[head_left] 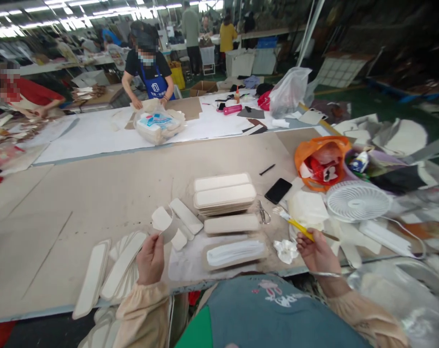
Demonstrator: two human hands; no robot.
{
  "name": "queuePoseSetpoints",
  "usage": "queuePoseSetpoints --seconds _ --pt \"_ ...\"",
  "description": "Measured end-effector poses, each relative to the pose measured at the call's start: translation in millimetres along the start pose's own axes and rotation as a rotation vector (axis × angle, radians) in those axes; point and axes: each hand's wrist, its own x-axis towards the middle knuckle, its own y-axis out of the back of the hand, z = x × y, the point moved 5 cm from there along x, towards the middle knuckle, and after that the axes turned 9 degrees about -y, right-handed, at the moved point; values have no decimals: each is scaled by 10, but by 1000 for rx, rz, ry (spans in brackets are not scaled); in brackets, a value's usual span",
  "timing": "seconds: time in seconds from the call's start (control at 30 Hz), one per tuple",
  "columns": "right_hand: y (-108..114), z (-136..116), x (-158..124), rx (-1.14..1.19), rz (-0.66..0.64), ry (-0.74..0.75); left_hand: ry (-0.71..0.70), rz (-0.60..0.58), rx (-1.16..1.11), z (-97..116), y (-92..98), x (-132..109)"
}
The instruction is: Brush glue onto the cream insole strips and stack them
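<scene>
My left hand (pixel 150 258) pinches one end of a thin, pale curved strip (pixel 171 231), which bends upward from the fingertips. Beside it on the table lie several flat off-white pieces (pixel 186 216). Closed fingers of my right hand (pixel 318 253) grip a brush (pixel 301 228) by its yellow handle, its whitish bristles pointing left. Between my hands stands a stack of long rounded pieces (pixel 224 195), with a single beige piece (pixel 232 224) in front. Closest to me is another long piece (pixel 235 253) with a white surface. Fanned-out pieces (pixel 123 266) lie left of my left hand.
Small scissors (pixel 265 214), a black phone (pixel 278 191) and a dark pen (pixel 267 169) lie right of the stack. Further right are a white fan (pixel 359 200) and an orange basket (pixel 322 162). A co-worker (pixel 148 72) handles a plastic-wrapped bundle (pixel 157 125) across the table.
</scene>
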Motion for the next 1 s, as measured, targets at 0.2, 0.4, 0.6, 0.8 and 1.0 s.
queuePoseSetpoints --seconds 0.2,0.4,0.6,0.8,1.0 --pt "-84 -7 -128 -84 64 195 258 -178 -715 720 -294 -345" --pt "-143 159 -226 -233 -56 160 516 -416 -910 977 -781 -870" --pt "-162 359 -334 -303 -151 84 712 -558 -874 936 -1021 -1217" --pt "-98 389 -385 -424 -166 110 775 -401 -730 611 -1107 -1437" --pt "-80 526 -438 -656 -223 83 759 -298 -516 289 -1102 -1574"
